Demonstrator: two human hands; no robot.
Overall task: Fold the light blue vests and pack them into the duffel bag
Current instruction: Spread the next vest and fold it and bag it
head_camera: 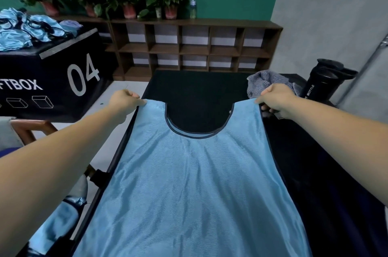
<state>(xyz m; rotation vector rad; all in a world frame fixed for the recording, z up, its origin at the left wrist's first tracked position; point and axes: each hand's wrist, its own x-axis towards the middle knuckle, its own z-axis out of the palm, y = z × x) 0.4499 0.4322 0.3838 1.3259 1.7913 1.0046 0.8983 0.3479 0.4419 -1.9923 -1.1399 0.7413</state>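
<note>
A light blue mesh vest (195, 183) with dark trim lies spread flat along the black table (315, 162), its neckline toward the far end. My left hand (125, 100) pinches the left shoulder strap, and my right hand (275, 100) pinches the right shoulder strap. A heap of more light blue vests (27, 28) sits on the black box at the far left. Another bit of light blue fabric (60, 219) shows low at the left, beside the table. I see no duffel bag.
The black box marked "04" (63, 76) stands left of the table. A grey striped cloth (264, 82) and a black shaker bottle (325, 80) sit at the table's far right corner. A wooden shelf (195, 46) with potted plants lines the back wall. A chair (29, 128) stands at left.
</note>
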